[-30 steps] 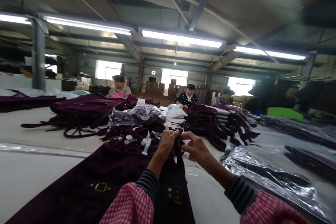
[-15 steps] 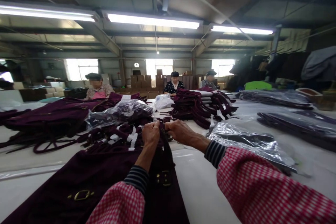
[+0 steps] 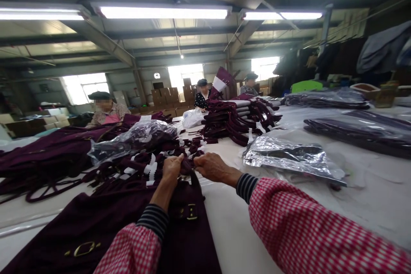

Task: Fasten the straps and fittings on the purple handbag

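Note:
A dark purple bag [image 3: 105,222] with brass-coloured buckles lies flat on the table right in front of me. At its far end a purple strap [image 3: 187,166] runs between my two hands. My left hand [image 3: 171,169] is closed on this strap, thumb on top. From the right, my right hand [image 3: 213,167] is closed too, its fingertips pinching at the strap's other side; the exact grip is partly hidden. Just beyond and left of my hands lies a heap of purple straps [image 3: 131,169] with white wrapping pieces among them.
Stacked purple bag pieces [image 3: 237,117] stand ahead. A clear plastic bag [image 3: 289,154] lies to the right, with wrapped purple goods [image 3: 353,130] beyond. More purple bags [image 3: 48,147] and a plastic-wrapped bundle [image 3: 138,135] are on the left. Several people sit across the table.
The view has turned slightly right. My hands stay close together at the strap, the strap now showing more between them. Across the table a purple piece has been raised near a co-worker.

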Demonstrator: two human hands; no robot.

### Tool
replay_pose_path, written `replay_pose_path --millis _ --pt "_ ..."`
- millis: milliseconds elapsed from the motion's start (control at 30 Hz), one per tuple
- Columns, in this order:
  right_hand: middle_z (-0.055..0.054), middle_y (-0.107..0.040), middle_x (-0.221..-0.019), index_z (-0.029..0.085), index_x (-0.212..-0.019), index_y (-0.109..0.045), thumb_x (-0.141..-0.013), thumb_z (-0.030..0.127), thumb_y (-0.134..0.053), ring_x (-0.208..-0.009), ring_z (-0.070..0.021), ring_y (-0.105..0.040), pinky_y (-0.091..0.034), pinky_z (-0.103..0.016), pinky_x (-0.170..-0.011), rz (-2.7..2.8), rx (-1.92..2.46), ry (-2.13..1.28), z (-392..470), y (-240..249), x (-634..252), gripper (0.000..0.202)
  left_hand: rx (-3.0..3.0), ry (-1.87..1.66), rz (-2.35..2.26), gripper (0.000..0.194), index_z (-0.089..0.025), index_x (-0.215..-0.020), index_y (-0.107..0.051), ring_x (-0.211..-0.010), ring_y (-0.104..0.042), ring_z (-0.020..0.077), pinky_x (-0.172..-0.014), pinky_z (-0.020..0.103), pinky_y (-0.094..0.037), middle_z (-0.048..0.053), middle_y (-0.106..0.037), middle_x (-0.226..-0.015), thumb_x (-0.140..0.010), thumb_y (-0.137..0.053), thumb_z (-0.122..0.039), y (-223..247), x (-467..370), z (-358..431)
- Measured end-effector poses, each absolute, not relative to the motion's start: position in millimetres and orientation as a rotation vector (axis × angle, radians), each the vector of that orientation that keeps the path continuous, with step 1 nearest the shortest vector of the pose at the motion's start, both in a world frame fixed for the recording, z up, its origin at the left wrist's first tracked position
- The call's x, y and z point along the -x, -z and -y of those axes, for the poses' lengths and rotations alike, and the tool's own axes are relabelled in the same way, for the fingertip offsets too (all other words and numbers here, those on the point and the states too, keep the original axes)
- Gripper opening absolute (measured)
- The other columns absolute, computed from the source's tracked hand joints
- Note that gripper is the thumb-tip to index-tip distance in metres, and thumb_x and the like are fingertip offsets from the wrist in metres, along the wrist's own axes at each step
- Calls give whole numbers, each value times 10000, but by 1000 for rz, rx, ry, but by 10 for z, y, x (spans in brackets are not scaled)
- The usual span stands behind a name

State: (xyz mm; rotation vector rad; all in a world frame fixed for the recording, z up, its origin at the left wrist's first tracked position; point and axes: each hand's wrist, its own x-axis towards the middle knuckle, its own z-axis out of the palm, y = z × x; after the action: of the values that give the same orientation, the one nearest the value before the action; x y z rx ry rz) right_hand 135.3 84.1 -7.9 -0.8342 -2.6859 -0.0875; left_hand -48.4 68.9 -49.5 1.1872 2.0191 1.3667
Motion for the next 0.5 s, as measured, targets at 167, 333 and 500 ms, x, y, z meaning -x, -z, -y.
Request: replay_pose_path --millis 167,333,500 --pt "-136 -702 -1131 166 -1122 -642 -979 179 -450 -1037 -248 -652 -452 -315 -845 2674 772 103 -976 115 -1245 240 -1300 -1121 -2044 308 -129 -850 -622 -543 -535 79 -531 214 -478 -39 -586 -689 -977 -611 -409 505 390 -679" --pt "-152 -723 -1041 161 -1090 -664 -989 210 -452 -956 -266 -678 -456 -319 -779 2689 793 38 -972 261 -1229 240 -1355 -1067 -2298 335 -140 -750 -606 -642 -580 116 -655 272 -510 -32 -591 -694 -938 -658 -412 493 431 -667" --pt "-87 -735 -885 189 -856 -693 -898 180 -546 -842 -230 -676 -413 -289 -708 2741 709 -74 -713 358 -1426 154 -1313 -1037 -2447 346 -148 -754 -614 -701 -605 139 -712 303 -515 -18 -610 -724 -933 -652 -442 498 445 -620"
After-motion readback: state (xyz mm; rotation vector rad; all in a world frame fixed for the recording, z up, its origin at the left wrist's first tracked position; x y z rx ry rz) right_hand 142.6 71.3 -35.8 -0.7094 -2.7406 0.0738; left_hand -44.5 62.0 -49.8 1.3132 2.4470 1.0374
